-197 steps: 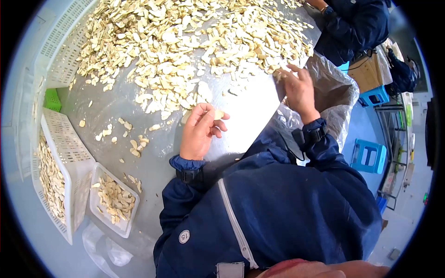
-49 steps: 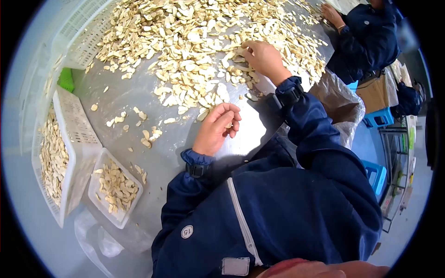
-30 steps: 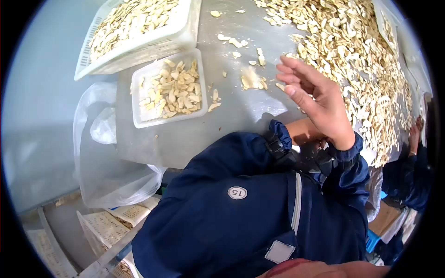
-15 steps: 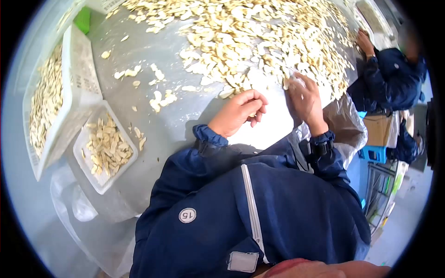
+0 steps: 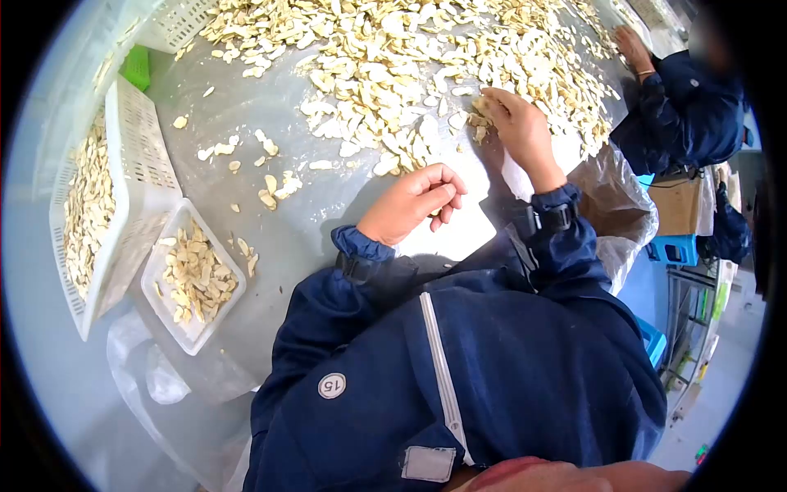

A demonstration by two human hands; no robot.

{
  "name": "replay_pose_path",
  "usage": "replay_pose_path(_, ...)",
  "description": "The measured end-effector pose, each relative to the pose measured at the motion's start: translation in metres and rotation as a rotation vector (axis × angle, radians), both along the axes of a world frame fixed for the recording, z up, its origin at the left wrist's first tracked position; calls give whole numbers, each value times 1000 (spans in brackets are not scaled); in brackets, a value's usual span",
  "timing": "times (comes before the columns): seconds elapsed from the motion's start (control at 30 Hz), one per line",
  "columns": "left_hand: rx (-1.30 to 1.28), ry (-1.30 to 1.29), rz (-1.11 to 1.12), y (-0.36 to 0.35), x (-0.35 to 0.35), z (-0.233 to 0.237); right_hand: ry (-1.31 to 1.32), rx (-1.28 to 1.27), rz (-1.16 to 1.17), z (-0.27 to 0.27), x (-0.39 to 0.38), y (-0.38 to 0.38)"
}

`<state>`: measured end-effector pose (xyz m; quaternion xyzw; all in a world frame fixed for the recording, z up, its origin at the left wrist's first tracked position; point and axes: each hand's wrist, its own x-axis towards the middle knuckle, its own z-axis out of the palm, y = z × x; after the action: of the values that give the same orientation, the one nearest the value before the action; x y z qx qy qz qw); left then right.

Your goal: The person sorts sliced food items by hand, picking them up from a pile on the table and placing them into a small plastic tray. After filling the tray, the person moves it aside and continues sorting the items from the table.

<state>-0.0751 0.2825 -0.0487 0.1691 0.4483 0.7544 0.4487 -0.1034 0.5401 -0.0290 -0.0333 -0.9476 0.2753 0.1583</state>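
Note:
Pale dried slices [image 5: 369, 82] lie in a wide, loose heap across the grey metal table [image 5: 287, 234]. My left hand [image 5: 414, 203] is closed, its fingers curled over the near edge of the heap, with a bit of a pale slice showing beneath them. Farther forward and to the right, my right hand [image 5: 522, 135] reaches into the heap. Its fingers are stretched and slightly bent, with the tips down among a few darker slices [image 5: 479, 119]. Whether any slice is gripped there is hard to see. A bright white patch [image 5: 459, 221] lies between the hands.
At left, a white slotted basket [image 5: 143, 164] full of slices stands tilted beside a small white tray [image 5: 234, 299] of slices. A green object [image 5: 136, 67] sits behind. A clear plastic bag [image 5: 611, 205] hangs at right. Another person's hand [image 5: 633, 49] rests at the far right edge.
My right hand has moved forward and left, deeper into the heap, its fingers extending. My left hand stays curled in nearly the same place. The view has shifted slightly.

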Motion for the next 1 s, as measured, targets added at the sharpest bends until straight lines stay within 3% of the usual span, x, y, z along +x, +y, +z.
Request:
replay_pose_path(0.1,-6,40,-73,3,-1,0,-154,-217,-15,10,15,18)
replay_pose_path(0.33,-41,75,-101,3,-1,-2,-196,-273,-106,14,21,16)
replay_pose_path(0.47,-51,80,-110,3,0,-1,-148,-212,-108,9,24,27)
replay_pose_path(0.57,-59,87,-110,3,0,0,14,88,-141,13,28,26)
replay_pose_path(0.6,-67,91,-109,3,0,0,68,162,-97,13,27,25)
replay_pose_path(0.7,-72,88,-110,4,0,3,-6,48,35,9,23,1)
replay_pose_path(0.8,-68,69,-115,4,0,3,136,146,240,-3,14,-30)
replay_pose_path(0.9,-73,68,-107,3,1,4,51,235,240,-1,11,-38)
replay_pose_path(1.0,-69,68,-103,3,0,4,-89,51,254,11,12,-21)
